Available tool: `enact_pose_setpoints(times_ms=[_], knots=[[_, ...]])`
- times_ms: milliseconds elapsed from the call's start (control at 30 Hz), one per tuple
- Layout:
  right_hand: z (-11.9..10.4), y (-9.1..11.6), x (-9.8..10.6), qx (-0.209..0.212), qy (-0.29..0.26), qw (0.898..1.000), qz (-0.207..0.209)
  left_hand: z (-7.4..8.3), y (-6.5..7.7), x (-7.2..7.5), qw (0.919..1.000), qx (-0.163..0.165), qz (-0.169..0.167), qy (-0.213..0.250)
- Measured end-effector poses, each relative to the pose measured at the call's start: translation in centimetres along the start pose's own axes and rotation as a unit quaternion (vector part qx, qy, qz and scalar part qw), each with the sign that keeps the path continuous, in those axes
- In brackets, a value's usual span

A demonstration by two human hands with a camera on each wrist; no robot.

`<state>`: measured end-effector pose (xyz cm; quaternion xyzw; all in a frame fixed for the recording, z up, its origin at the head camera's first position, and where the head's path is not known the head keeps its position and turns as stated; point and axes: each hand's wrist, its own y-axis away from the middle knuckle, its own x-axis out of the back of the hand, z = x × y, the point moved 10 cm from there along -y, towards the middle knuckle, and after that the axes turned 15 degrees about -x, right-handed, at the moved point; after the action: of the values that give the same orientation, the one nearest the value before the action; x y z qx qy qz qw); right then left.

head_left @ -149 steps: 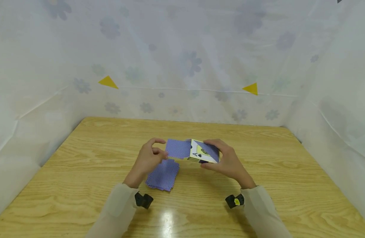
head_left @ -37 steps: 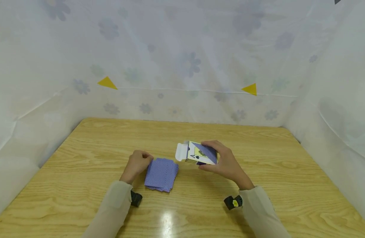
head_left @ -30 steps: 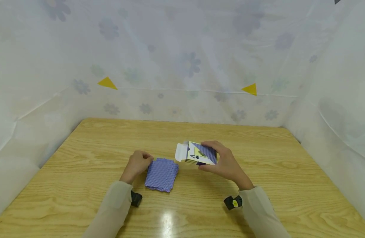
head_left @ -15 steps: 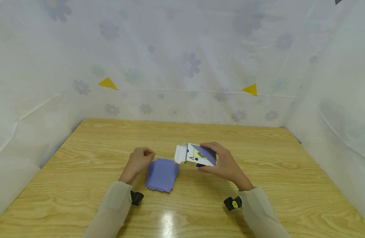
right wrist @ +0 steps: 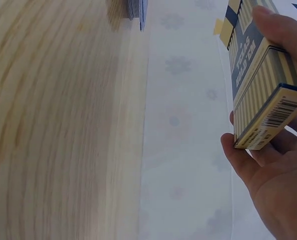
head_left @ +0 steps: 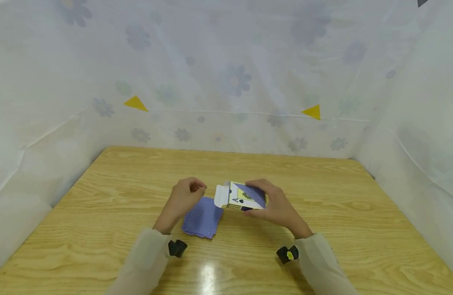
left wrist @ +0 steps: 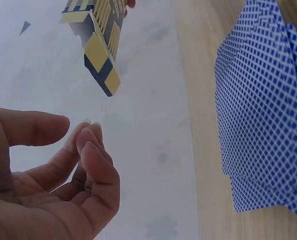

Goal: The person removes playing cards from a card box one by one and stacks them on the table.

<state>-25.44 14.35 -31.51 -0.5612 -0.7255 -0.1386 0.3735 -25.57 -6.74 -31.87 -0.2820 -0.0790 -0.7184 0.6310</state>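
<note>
My left hand (head_left: 183,199), digits apart, has neared the cream-and-blue cardboard box (head_left: 247,196) my right hand (head_left: 278,208) clamps, flap (head_left: 221,196) toward the tabletop's (head_left: 82,229) left edge, likely for access.

Quantities are one table (head_left: 329,188), one card box (head_left: 246,195) and one card stack (head_left: 202,220); its cards cannot be counted. Also visible are one left hand (head_left: 183,198), one right hand (head_left: 278,205), two sleeves (head_left: 141,260), two wrist cameras (head_left: 177,248) and two yellow triangles (head_left: 136,103)

Blue-and-white checked cards (head_left: 202,219), yellow-striped box (head_left: 247,196), tan wood-grained table (head_left: 359,213)
</note>
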Motion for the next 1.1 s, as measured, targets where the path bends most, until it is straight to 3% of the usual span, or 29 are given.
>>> enact_pose_setpoints(times_ms=[433,700,1100], knots=[[-0.6,0.0,-0.4,0.020,-0.007,1.000,-0.006,2.2,0.2,-2.3,0.9980,-0.059,-0.024,0.005],[-0.8,0.0,-0.6,0.028,-0.014,1.000,-0.003,2.1,0.3,-2.9,0.9985,-0.048,-0.026,0.007],[-0.6,-0.1,-0.1,-0.018,-0.103,0.994,-0.003,2.5,0.4,-2.9,0.9985,-0.049,-0.023,0.006]])
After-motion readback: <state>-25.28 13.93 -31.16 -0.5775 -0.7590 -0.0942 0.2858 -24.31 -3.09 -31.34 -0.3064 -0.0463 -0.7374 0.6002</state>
